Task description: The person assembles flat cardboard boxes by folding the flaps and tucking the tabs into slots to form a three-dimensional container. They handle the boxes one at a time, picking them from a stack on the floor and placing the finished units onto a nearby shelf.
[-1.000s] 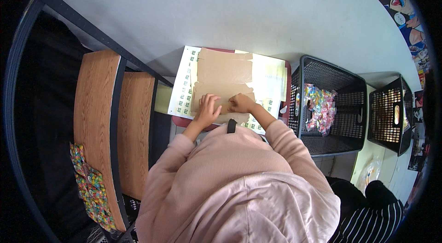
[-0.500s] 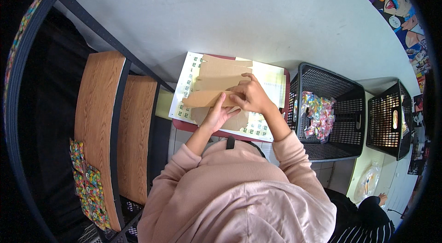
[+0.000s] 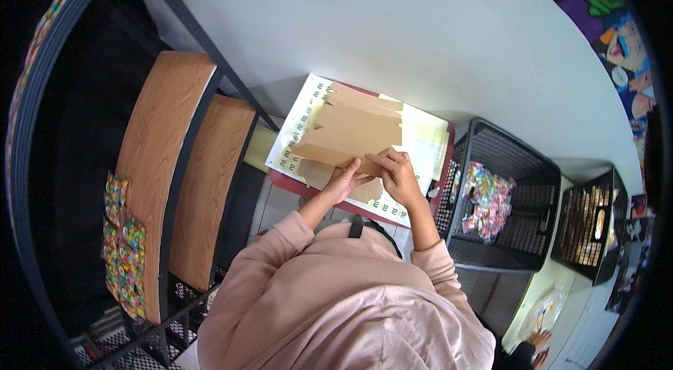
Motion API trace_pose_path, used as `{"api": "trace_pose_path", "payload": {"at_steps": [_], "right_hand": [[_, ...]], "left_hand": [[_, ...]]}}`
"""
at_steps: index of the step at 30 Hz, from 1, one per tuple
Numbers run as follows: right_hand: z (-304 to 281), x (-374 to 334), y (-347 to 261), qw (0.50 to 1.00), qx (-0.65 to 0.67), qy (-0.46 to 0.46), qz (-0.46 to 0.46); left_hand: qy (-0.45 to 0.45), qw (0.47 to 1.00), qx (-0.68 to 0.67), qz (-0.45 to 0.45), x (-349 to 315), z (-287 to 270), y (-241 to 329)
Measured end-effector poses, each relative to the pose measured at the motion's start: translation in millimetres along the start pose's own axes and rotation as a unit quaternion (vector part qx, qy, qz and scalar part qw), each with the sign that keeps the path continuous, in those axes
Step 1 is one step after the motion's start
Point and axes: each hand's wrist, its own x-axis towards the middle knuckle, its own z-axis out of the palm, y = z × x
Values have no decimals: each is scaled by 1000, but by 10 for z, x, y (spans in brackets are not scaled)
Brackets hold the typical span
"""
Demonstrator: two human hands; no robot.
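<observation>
A flat brown cardboard box blank (image 3: 359, 122) with notched edges lies on a small table (image 3: 289, 185) covered by a white printed sheet. Its near panel (image 3: 324, 155) is bent up along a crease. My left hand (image 3: 341, 185) grips that panel's near side, thumb on top and fingers under it. At the panel's right end, my right hand (image 3: 397, 175) is closed on the cardboard with its fingertips. Below my hands another part of the blank (image 3: 367, 193) shows flat against the sheet.
Right of the table stands a black plastic crate (image 3: 540, 191) holding small colourful candy packets (image 3: 488, 202). A smaller crate (image 3: 585, 230) is beyond it. Wood-grain shelves (image 3: 165, 132) with packets (image 3: 126, 258) rise at left. Another person's hand (image 3: 538, 342) is at lower right, by a clear bag (image 3: 545, 310).
My view has turned, tilting the table. My right hand's raised fingers have come down onto the panel's right end. More of the blank's far part shows. My left hand keeps its hold.
</observation>
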Motion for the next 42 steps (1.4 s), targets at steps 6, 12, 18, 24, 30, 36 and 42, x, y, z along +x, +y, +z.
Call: {"api": "trace_pose_path", "payload": {"at_steps": [6, 12, 18, 24, 30, 36, 42], "right_hand": [[-81, 127, -22, 992, 114, -58, -2], [-59, 168, -563, 959, -138, 203, -141], [507, -216, -583, 943, 326, 63, 1], [706, 79, -706, 831, 536, -88, 119], [821, 82, -853, 817, 553, -148, 72], [804, 153, -813, 857, 484, -173, 15], [647, 231, -942, 899, 430, -75, 23]], "left_hand": [[48, 997, 37, 53, -158, 90, 53], [271, 910, 235, 207, -524, 387, 303], [340, 872, 135, 325, -742, 723, 552], [342, 853, 68, 388, -829, 758, 486], [363, 810, 290, 358, -1160, 599, 514], [377, 747, 404, 370, -1307, 463, 447], [362, 774, 355, 379, -1276, 426, 487]]}}
